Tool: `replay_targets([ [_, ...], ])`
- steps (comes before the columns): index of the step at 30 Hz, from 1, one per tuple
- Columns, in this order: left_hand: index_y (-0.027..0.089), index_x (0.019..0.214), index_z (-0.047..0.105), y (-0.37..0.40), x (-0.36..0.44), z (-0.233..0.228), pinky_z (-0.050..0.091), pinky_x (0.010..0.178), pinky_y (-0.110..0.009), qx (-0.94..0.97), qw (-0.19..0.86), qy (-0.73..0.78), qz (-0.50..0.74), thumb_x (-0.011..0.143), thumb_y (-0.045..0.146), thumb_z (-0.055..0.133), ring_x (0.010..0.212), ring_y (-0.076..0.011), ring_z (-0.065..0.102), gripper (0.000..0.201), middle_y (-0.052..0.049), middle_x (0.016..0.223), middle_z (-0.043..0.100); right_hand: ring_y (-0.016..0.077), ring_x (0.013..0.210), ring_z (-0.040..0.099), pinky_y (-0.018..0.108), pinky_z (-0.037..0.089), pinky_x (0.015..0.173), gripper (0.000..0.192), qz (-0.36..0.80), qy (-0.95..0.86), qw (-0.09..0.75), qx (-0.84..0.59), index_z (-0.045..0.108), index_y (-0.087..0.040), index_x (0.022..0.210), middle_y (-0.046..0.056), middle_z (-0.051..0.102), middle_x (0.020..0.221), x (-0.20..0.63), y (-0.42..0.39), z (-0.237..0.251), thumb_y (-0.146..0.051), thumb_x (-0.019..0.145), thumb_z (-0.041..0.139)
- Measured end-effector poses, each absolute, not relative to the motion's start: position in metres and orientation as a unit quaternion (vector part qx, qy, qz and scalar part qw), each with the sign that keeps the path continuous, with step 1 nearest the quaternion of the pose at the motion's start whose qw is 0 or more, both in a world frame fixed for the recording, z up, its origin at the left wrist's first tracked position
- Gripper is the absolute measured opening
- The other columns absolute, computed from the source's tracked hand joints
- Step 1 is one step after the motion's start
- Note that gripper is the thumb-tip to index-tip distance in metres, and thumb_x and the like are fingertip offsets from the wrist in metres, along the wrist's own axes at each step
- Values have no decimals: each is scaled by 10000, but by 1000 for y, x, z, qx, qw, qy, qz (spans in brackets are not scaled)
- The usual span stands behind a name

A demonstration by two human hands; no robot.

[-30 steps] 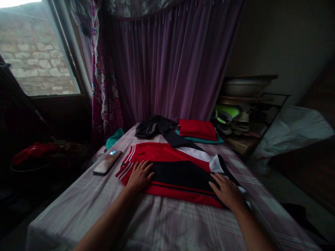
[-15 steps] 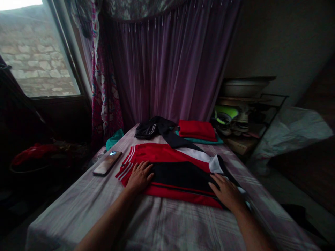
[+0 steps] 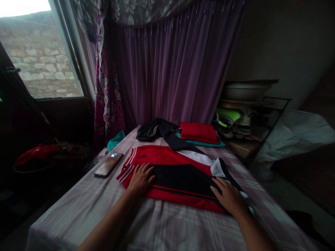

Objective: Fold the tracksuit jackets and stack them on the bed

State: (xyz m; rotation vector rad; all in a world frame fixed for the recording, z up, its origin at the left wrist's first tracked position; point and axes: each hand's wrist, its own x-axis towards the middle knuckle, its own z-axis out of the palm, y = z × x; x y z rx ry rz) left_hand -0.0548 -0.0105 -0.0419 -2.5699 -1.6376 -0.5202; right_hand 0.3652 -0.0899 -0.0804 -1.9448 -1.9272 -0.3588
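A red, black and white jacket [image 3: 178,172] lies folded flat on a table covered with a pale checked cloth [image 3: 167,226]. My left hand [image 3: 140,178] rests palm down on the jacket's left end, near its white-striped cuff. My right hand [image 3: 229,197] presses flat on the jacket's right end, beside the white collar part. Both hands have fingers spread and grip nothing.
A phone [image 3: 108,164] lies left of the jacket. At the table's far end sit a dark garment [image 3: 154,130] and a folded red cloth [image 3: 199,132] on a teal one. A purple curtain [image 3: 172,69] hangs behind. A cluttered shelf [image 3: 246,115] stands right, a window [image 3: 36,59] left.
Both hands stay flat on the jacket in the same places. The view has shifted slightly, so everything sits a little lower in the frame.
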Motion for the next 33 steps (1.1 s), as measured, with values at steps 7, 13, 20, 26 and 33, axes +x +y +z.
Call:
replay_targets([
  [7, 298, 1390, 567, -8, -57, -47, 283, 1184, -545, -833, 37, -520, -186, 970, 484, 444, 1388, -285, 454, 476, -70, 1482, 539, 278, 1216, 613, 455, 497, 999, 434, -121, -686, 186, -693, 688, -210, 1219, 120, 661, 1323, 362, -91, -75, -393, 914, 440],
  [13, 303, 1393, 561, -10, -56, -45, 289, 1178, -541, -835, 39, -516, -188, 974, 496, 426, 1385, -284, 454, 480, -68, 1476, 542, 284, 1202, 619, 459, 507, 980, 423, -121, -687, 195, -689, 690, -210, 1209, 123, 665, 1314, 365, -91, -77, -395, 920, 444],
  [20, 299, 1408, 544, -12, -55, -41, 277, 1181, -555, -834, 28, -523, -173, 978, 499, 420, 1395, -283, 443, 490, -68, 1491, 527, 282, 1226, 601, 458, 497, 989, 444, -122, -687, 188, -691, 683, -209, 1226, 118, 653, 1331, 367, -90, -79, -413, 919, 435],
  [26, 294, 1398, 560, -13, -53, -41, 283, 1182, -549, -833, 29, -521, -183, 976, 499, 433, 1380, -283, 459, 486, -70, 1480, 537, 283, 1220, 601, 461, 494, 986, 427, -111, -686, 190, -694, 685, -230, 1212, 108, 662, 1317, 367, -90, -78, -408, 904, 448],
  [33, 297, 1410, 550, -13, -54, -43, 262, 1190, -545, -831, 32, -523, -186, 977, 502, 422, 1384, -288, 446, 496, -70, 1486, 530, 284, 1228, 594, 463, 489, 982, 450, -113, -686, 190, -693, 674, -216, 1225, 118, 651, 1331, 367, -92, -78, -419, 912, 423],
])
